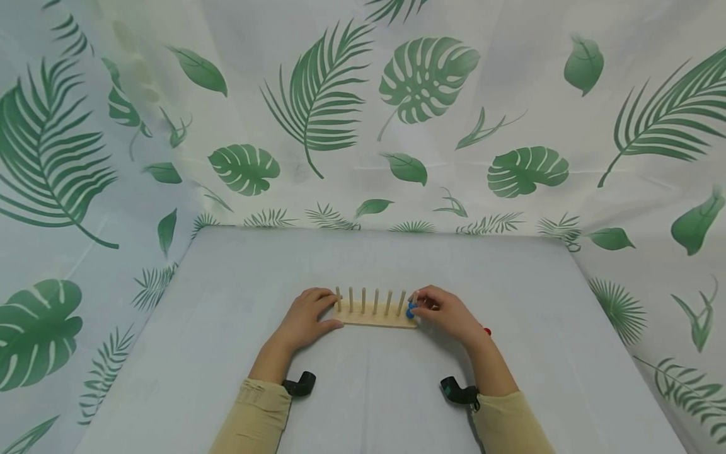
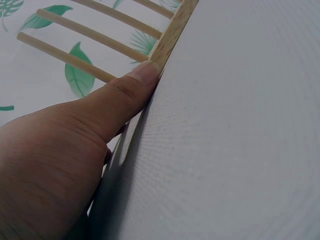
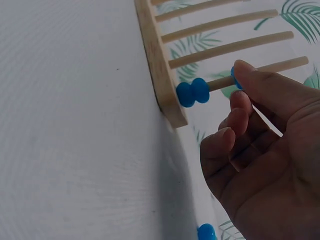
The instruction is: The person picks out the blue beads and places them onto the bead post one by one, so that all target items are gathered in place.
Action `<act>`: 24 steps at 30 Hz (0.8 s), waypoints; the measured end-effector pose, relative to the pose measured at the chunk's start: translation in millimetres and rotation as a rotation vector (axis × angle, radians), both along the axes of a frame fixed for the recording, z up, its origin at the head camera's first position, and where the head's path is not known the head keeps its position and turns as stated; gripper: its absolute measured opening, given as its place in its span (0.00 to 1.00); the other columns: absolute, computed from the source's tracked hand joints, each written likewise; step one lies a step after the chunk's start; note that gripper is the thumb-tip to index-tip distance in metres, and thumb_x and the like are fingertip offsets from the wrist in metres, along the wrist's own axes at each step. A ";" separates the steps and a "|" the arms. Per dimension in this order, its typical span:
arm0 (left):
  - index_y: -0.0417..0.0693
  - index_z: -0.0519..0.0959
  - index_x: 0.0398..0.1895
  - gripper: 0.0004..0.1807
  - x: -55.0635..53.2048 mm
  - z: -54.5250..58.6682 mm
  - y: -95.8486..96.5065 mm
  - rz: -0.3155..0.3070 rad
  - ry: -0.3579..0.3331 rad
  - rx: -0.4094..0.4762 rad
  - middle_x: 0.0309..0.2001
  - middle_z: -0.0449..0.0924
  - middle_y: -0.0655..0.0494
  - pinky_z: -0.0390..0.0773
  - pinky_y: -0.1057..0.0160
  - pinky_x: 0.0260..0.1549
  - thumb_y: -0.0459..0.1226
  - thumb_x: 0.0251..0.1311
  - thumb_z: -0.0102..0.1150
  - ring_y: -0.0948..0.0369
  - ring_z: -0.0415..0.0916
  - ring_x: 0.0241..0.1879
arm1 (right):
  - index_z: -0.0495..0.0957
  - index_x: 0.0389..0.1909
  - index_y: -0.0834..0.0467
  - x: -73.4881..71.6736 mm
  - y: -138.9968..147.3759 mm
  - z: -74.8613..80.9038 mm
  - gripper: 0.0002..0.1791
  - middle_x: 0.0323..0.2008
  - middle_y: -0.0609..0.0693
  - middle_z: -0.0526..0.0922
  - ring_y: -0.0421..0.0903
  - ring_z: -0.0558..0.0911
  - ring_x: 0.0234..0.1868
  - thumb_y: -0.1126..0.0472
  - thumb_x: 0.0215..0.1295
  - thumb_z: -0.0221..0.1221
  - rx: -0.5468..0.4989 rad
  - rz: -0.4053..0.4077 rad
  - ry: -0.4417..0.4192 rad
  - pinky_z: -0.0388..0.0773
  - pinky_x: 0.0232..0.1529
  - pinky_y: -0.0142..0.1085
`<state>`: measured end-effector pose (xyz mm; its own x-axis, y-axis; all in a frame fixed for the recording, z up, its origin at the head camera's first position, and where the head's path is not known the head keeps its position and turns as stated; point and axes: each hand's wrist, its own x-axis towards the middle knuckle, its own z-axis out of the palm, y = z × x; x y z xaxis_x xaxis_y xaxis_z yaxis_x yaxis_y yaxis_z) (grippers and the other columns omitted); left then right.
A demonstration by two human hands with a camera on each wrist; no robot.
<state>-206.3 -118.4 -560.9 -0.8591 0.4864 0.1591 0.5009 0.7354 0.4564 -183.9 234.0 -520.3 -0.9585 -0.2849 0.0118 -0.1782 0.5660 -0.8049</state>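
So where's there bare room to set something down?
Bare table lies behind the board, up to leafy cloth, and in front, between the wrist cameras. Crowded: both board ends, the left hand on one, the right hand and blue beads at the other, and a red piece by that wrist.

A table (image 1: 368,260), covered in pale grey, finely textured cloth, fills the lower middle of the head view; its straight far edge crosses mid-frame and its sides spread toward the bottom corners. A faint crease runs down the lower centre. Directly on it, just below the frame's middle, sits a wooden peg rack (image 1: 368,320), its long base lying flat, pegs upright. Right of centre, a small red object (image 1: 487,331) lies partly hidden. In the right wrist view, a loose blue bead (image 3: 206,232) shows at bottom centre-right, cut by the frame.
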 end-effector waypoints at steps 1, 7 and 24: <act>0.52 0.75 0.66 0.35 -0.1 0.0 0.1 0.000 0.002 0.000 0.63 0.73 0.53 0.65 0.47 0.69 0.57 0.58 0.65 0.50 0.65 0.67 | 0.80 0.45 0.48 -0.4 -0.1 -1.2 0.10 0.35 0.46 0.78 0.43 0.76 0.37 0.55 0.65 0.65 0.007 0.004 -0.001 0.75 0.36 0.33; 0.53 0.74 0.66 0.35 -0.6 0.0 0.4 0.002 -0.009 -0.010 0.63 0.73 0.54 0.65 0.47 0.69 0.58 0.59 0.64 0.51 0.65 0.68 | 0.80 0.43 0.47 -1.9 -0.3 -8.3 0.08 0.35 0.45 0.78 0.43 0.76 0.36 0.55 0.65 0.65 0.041 0.014 -0.011 0.75 0.34 0.33; 0.52 0.74 0.66 0.35 0.4 1.9 0.2 -0.004 -0.008 0.001 0.63 0.73 0.52 0.64 0.47 0.69 0.56 0.59 0.65 0.50 0.66 0.67 | 0.78 0.40 0.46 -3.2 -0.9 -13.0 0.07 0.34 0.46 0.76 0.44 0.75 0.32 0.55 0.65 0.65 0.043 0.010 -0.079 0.75 0.30 0.33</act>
